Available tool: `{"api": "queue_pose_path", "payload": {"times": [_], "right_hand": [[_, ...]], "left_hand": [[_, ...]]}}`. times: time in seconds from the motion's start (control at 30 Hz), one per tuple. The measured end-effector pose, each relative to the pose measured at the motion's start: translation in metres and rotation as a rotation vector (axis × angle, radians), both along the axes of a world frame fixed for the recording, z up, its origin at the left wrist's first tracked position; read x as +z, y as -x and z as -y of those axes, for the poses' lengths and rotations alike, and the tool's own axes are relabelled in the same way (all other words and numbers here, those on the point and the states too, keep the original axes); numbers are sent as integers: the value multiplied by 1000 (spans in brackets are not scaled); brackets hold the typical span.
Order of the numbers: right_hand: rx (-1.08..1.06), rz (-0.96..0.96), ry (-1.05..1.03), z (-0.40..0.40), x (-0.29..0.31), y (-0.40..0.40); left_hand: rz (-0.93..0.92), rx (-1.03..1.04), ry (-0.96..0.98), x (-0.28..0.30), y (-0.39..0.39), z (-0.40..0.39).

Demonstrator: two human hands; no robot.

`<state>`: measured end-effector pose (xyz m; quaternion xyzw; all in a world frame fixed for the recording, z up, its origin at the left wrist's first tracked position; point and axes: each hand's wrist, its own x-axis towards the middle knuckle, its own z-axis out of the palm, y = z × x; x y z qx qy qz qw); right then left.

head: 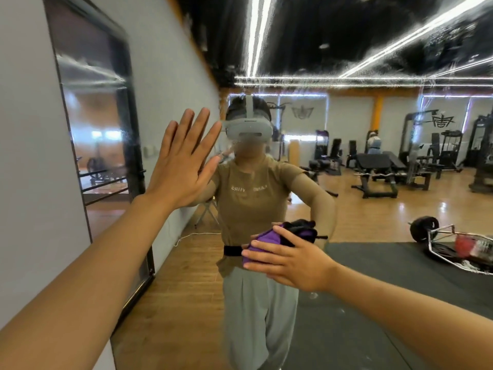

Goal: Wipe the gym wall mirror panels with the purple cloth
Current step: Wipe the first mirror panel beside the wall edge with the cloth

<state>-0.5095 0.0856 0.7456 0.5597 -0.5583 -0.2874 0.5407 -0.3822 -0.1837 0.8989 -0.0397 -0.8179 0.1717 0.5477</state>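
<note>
Right hand presses the bunched cloth flat to the mirror, fingers curled over it, to scrub low on the glass. Left hand, fingers straight and spread, sits higher on the mirror, likely bracing.

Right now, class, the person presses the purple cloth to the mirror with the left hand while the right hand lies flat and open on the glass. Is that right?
Not quite: the hands are swapped. In the head view the right hand presses the purple cloth to the mirror, while the left hand lies flat and open on the glass.
</note>
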Motion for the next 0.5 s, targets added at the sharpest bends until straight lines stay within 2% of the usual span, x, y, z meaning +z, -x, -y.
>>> {"api": "queue_pose_path", "payload": {"times": [0.07,0.1,0.3,0.4,0.5], "right_hand": [[25,15,-37,-1,32,2],[34,46,10,-1,55,1],[46,217,712,-1,215,2],[38,326,929,8,234,1],[65,285,962,25,206,-6]], "left_hand": [[11,-2,3,0,1,0],[15,4,6,0,1,0],[28,58,28,-1,1,0],[54,63,48,1,-1,2],[75,58,57,1,-4,4]]}}
